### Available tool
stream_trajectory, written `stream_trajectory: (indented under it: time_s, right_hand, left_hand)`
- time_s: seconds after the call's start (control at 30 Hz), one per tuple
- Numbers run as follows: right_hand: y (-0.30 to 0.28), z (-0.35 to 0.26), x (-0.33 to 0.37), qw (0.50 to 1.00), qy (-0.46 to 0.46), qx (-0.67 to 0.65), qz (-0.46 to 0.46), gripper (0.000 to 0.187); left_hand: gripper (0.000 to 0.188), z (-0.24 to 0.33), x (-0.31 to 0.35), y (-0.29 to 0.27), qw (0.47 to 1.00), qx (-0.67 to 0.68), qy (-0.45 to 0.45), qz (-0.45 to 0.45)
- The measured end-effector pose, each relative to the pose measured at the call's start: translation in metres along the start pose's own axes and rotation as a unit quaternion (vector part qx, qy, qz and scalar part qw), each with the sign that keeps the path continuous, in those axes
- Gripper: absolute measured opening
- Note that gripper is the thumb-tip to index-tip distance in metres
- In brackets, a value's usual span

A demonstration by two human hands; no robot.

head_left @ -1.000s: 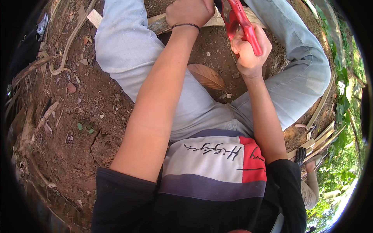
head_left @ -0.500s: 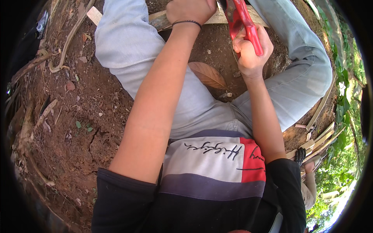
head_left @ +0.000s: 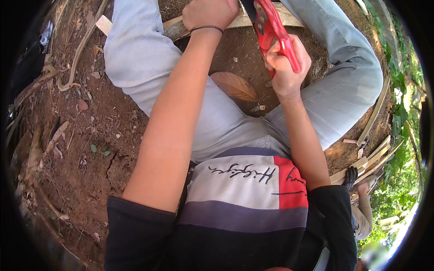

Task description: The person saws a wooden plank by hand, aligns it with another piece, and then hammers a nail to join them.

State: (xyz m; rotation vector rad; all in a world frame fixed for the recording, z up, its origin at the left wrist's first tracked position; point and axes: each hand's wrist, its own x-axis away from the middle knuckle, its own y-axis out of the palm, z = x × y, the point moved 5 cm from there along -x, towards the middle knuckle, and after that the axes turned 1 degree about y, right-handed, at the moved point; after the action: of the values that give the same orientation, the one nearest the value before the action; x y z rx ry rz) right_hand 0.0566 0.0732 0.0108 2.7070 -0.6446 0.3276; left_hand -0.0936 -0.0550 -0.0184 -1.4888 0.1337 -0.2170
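Note:
A hand saw with a red handle (head_left: 276, 31) is in my right hand (head_left: 288, 67), whose fingers wrap round the grip. Its toothed blade (head_left: 247, 12) points away from me and runs out of the top of the view. Just left of the blade, my left hand (head_left: 211, 13) is closed on a wooden plank (head_left: 289, 16) that lies crosswise between my legs. The plank's pale end (head_left: 104, 25) sticks out beyond my left leg. The fingertips of my left hand and the far part of the blade are out of sight.
Brown soil lies around me, with a large dry leaf (head_left: 234, 86) between my thighs. Sticks and roots (head_left: 74, 67) are on the left. Cut wood strips (head_left: 375, 156) lie at the right, beside another person's leg (head_left: 363, 210). Green plants border the right side.
My right hand has drawn the saw a little toward me, and more of the toothed blade shows. My left hand stays on the plank. The whole view has shifted slightly.

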Motion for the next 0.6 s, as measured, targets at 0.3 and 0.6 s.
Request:
stream_trajectory:
  time_s: [0.3,0.6]
  right_hand:
    - [0.011,0.001,-0.009,0.999,-0.032,0.041,-0.016,0.011]
    - [0.005,-0.002,0.001,0.999,0.011,0.024,-0.019,0.013]
  left_hand:
    - [0.034,0.002,-0.003,0.000,1.000,-0.007,-0.010,-0.015]
    - [0.033,0.004,-0.001,-0.002,1.000,0.006,-0.009,-0.021]
